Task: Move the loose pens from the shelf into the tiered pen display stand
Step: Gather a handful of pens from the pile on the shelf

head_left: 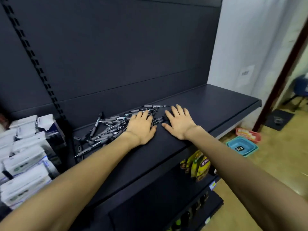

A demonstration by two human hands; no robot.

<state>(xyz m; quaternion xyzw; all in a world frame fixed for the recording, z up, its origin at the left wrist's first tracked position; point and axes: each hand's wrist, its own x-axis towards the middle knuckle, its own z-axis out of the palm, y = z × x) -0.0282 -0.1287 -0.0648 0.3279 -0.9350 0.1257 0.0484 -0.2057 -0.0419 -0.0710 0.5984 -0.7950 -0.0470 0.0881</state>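
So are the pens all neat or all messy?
Messy. The pens lie scattered in a loose pile on the dark shelf, pointing every which way, with the left hand resting flat on some of them.

no readable text, wall notice (247, 74) (blurred)

So all you've got in the shot is your own two arms, coming in from the bottom corners of the frame. Both are bare the whole way up, no sleeves showing anywhere before the frame cuts them off. Your left hand (141, 126) sits around the middle of the picture, your right hand (180, 123) just to the right of it. No watch, no rings, no bracelets or gloves that I can make out.
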